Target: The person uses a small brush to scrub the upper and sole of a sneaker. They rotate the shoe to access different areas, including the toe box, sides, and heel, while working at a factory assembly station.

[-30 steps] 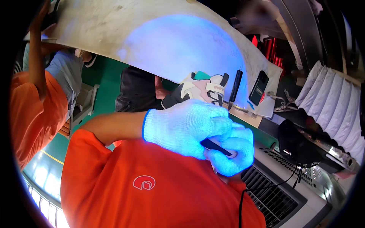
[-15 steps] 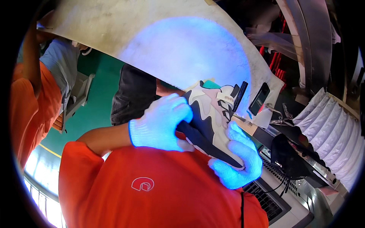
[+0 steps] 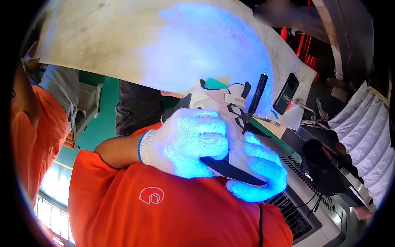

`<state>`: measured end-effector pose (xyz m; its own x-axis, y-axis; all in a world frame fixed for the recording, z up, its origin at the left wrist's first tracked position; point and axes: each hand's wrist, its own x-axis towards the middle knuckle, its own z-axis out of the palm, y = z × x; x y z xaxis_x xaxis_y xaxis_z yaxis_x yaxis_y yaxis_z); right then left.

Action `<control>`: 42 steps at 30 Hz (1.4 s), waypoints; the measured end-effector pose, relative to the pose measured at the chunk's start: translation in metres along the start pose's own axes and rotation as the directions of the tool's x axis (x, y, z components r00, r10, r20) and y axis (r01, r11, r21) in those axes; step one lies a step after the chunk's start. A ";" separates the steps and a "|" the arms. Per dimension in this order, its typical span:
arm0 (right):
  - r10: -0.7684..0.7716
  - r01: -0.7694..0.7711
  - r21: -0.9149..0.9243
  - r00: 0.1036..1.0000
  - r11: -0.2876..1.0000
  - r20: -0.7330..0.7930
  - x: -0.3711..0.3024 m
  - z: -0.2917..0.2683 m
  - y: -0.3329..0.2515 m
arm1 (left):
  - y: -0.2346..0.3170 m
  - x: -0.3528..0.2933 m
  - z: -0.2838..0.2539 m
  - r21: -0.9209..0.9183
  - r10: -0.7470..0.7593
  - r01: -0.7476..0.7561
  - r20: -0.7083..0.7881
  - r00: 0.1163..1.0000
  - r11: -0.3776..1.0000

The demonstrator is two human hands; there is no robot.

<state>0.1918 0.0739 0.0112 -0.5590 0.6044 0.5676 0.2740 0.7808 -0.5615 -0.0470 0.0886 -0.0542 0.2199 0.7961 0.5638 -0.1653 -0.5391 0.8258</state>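
A white, pale pink and dark navy sneaker [image 3: 205, 101] with a teal inside lies at a slant in front of my chest, its toe toward me. My right hand [image 3: 265, 173], in a white knit glove, cups the toe with thumb and fingers wrapped round it. My left hand [image 3: 189, 142], gloved the same way, is closed in a fist against the sneaker's near side, over the dark sole edge. Whatever its fingers may hold is hidden. Bluish light falls on both gloves. Just behind the laces stands a black pen-like tool [image 3: 258, 94] with a thin metal tip.
The pale worktable [image 3: 111, 45] has a blue-lit patch. On its right lies a black phone [image 3: 286, 94]. A black pouch [image 3: 323, 166], a white ribbed duct [image 3: 362, 127] and a vented machine [image 3: 304, 218] are at the right. Another person in an orange shirt [image 3: 43, 111] is at the left.
My left fist has slid along the sneaker's side toward the toe and now covers its middle. The right hand still holds the toe. The view has shifted slightly.
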 end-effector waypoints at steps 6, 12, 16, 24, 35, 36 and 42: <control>-0.038 0.057 0.050 0.948 0.997 -0.316 -0.044 0.012 0.035 | 0.021 0.030 0.015 0.193 -0.418 0.386 0.175 0.891 0.902; 0.643 -0.499 0.674 0.765 0.546 0.046 -0.071 0.035 0.060 | 0.000 0.066 0.017 0.654 -0.494 0.174 0.344 0.799 0.736; 0.411 -0.386 0.277 0.911 0.880 -0.035 -0.062 0.039 0.081 | -0.006 0.070 0.017 0.764 -0.572 0.035 0.451 0.686 0.645; 0.428 -0.386 0.273 0.896 0.881 -0.115 -0.070 0.045 0.079 | -0.003 0.079 0.030 0.775 -0.583 -0.051 0.515 0.629 0.630; 0.438 -0.402 0.265 0.894 0.876 -0.090 -0.075 0.041 0.082 | 0.049 0.033 -0.013 0.941 -0.592 0.074 0.146 0.792 0.330; 0.428 -0.393 0.263 0.899 0.881 -0.089 -0.074 0.041 0.082 | 0.052 0.017 -0.014 0.950 -0.487 -0.079 0.224 0.844 0.301; 0.437 -0.420 0.255 0.900 0.871 -0.011 -0.072 0.037 0.086 | 0.043 0.024 -0.001 0.975 -0.618 -0.135 0.215 0.756 0.174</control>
<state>0.2270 0.0913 -0.1000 -0.3749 0.8863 0.2719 0.2734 0.3860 -0.8811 -0.0500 0.0851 -0.0048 0.4750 0.8762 -0.0816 0.8794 -0.4692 0.0809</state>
